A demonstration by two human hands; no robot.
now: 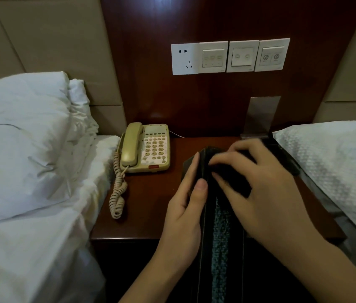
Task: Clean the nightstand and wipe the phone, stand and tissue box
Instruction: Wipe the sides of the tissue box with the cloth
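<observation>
Left hand (pixel 185 200): clamped on the left side of the dark tissue box (pixel 220 215), thumb along its top edge.
Right hand (pixel 257 182): fingers spread and blurred, pressing a dark cloth (pixel 233 167) on the box's far end.
Box: held above the tabletop's (pixel 150 193) front right part.
Phone (pixel 146 147): rear left of tabletop, cord coiled forward.
Stand (pixel 260 115): rear right, against the wall panel.
</observation>
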